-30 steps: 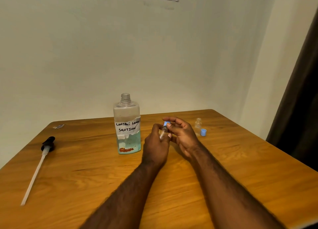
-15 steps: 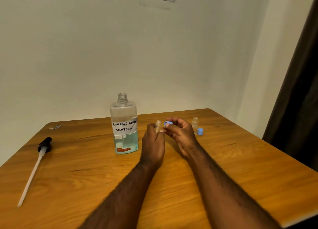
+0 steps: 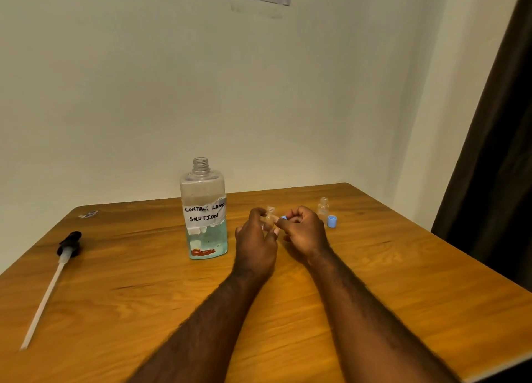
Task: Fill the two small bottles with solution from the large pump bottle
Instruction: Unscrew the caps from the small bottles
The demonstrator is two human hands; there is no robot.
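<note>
Left hand [image 3: 254, 238] fingers [image 3: 259, 213] pinch the uncapped small bottle [image 3: 270, 213] upright; right hand [image 3: 302, 231] fingers grip its blue cap [image 3: 283, 217] just beside

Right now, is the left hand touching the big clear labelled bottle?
Apart. The head view shows wooden table between the left hand and the big clear labelled bottle.

I see a wooden table [image 3: 403, 310] set into a corner of pale walls [image 3: 144, 80], with a dark curtain [image 3: 495, 152] at the right.
</note>
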